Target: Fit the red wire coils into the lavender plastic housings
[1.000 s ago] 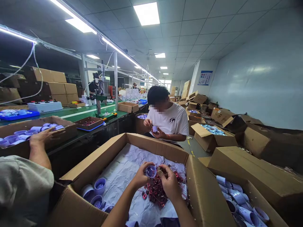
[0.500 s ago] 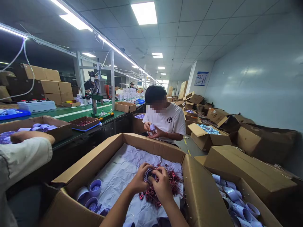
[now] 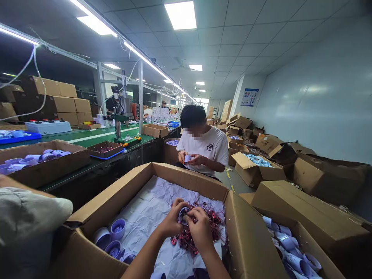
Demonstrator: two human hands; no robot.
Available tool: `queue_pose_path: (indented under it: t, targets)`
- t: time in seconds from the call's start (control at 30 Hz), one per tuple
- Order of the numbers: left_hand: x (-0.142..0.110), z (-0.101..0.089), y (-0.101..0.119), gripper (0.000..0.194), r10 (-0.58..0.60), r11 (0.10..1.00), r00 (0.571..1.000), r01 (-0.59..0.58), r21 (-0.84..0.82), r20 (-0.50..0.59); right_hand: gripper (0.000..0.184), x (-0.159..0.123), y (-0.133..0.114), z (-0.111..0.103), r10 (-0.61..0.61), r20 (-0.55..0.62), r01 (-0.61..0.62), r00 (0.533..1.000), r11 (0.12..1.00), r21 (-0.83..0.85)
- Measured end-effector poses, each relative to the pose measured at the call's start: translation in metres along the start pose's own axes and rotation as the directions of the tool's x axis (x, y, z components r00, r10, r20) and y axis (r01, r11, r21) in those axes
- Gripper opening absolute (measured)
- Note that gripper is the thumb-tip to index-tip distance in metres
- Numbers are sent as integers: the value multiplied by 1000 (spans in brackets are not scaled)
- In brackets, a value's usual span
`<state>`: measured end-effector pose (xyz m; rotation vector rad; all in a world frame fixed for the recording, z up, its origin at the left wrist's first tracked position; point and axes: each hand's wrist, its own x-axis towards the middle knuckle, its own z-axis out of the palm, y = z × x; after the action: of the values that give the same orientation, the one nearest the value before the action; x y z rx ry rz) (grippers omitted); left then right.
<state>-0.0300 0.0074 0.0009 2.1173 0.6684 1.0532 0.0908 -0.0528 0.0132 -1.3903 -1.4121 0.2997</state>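
One purple cup (image 3: 183, 215) sat clamped in left hand (image 3: 173, 221); right hand (image 3: 199, 227) met it, grip unclear; red parts (image 3: 214, 225) lay below.

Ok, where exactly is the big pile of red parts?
In the head view, the pile lies right of centre, on the white paper in the near box, close to its right wall and partly hidden by the right hand.

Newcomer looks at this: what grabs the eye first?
Probably the tangle of red wired parts on white paper in the big open box, front and center. Beside it, the left hand holds a purplish cup, the right hand at its mouth. Just beyond the box, a person in a white shirt holds another cup.
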Motion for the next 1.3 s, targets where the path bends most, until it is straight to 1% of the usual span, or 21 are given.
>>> queue_pose_path:
  t: [0.1, 0.2, 0.33, 0.4, 0.47, 0.53, 0.63, 0.73, 0.8, 0.87, 0.93, 1.03, 1.1, 1.17, 1.3]
  targets:
    - [0, 0, 1, 42, 8, 1000, 1000, -8, 27, 13, 6, 0, -2, 1, 67, -43, -66, 997, 998, 11]
    - [-1, 1, 0, 45, -10, 998, 999, 7, 58, 48, 12, -1, -2, 3, 152, -64, -150, 986, 988, 35]
    - [-3, 3, 0, 47, -33, 996, 992, 23, 83, 119, 17, -2, 0, 4, 233, -16, -231, 972, 970, 82]
    - [-3, 3, 0, 48, -49, 994, 986, 32, 107, 161, 22, -2, 1, 4, 237, 1, -236, 972, 971, 45]
    - [-4, 3, 0, 47, -65, 991, 979, 40, 128, 195, 26, -2, 1, 4, 205, -8, -205, 979, 977, -54]
    - [-4, 2, -1, 42, -77, 989, 973, 47, 141, 217, 28, -2, 0, 4, 149, -31, -153, 988, 969, -193]
    - [-4, -1, -4, 36, -87, 989, 964, 54, 135, 252, 29, -3, -2, 7, 32, -23, -38, 999, 925, -378]
    - [-4, -4, -4, 27, -116, 991, 965, 96, 94, 234, 27, -5, -5, 10, -76, 12, 73, 997, 872, -484]
    - [-3, -6, -2, 27, -136, 991, 970, 133, 28, 200, 25, -6, -7, 12, -123, 22, 117, 992, 853, -509]
    - [-3, -7, 0, 35, -143, 987, 975, 153, -49, 168, 26, -8, -7, 14, -169, 17, 154, 985, 845, -513]
    - [-3, -8, 0, 39, -140, 984, 981, 152, -89, 134, 28, -11, -6, 18, -210, 2, 181, 978, 837, -516]
    - [-4, -8, -2, 40, -136, 987, 984, 145, -72, 118, 30, -14, -2, 22, -225, -24, 176, 974, 821, -543]
    - [-4, -8, -5, 39, -125, 991, 984, 131, -42, 128, 29, -14, 0, 23, -216, -15, 171, 976, 812, -557]
    - [-4, -6, -8, 39, -99, 995, 985, 103, -15, 141, 30, -13, 1, 21, -202, 23, 182, 979, 818, -546]
    - [-5, -4, -14, 42, -45, 999, 984, 45, 6, 170, 33, -6, 2, 12, -198, 152, 247, 968, 848, -469]
